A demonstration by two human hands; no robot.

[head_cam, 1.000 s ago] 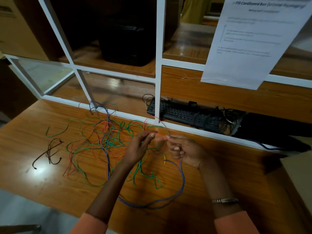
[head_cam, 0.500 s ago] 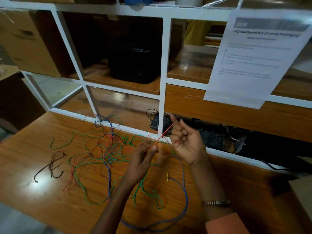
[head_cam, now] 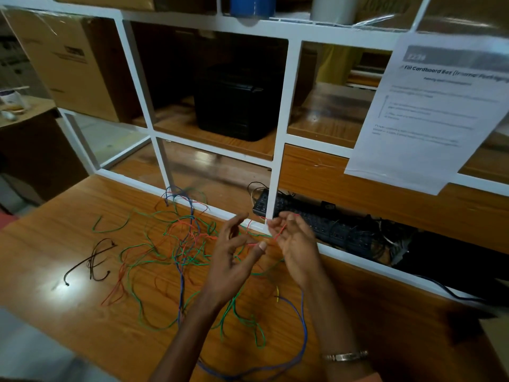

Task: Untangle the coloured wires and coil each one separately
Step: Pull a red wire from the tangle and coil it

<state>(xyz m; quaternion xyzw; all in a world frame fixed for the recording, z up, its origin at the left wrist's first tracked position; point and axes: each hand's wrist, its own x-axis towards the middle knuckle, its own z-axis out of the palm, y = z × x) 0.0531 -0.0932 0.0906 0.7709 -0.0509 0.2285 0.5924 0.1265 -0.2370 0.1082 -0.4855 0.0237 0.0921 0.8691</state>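
A thin red wire is pinched by the left hand and wound through the curled fingers of the right hand, at three o'clock of the tangle.

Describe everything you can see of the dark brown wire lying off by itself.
The dark brown wire is thin and flexible-looking, with what looks like a plastic coating. It lies flat on the wooden table, left of the coloured tangle and apart from it. Loosely looped, its strands cross over each other. Neither hand touches it.

office/stockroom | white shelf frame | keyboard | cardboard box | taped instruction sheet
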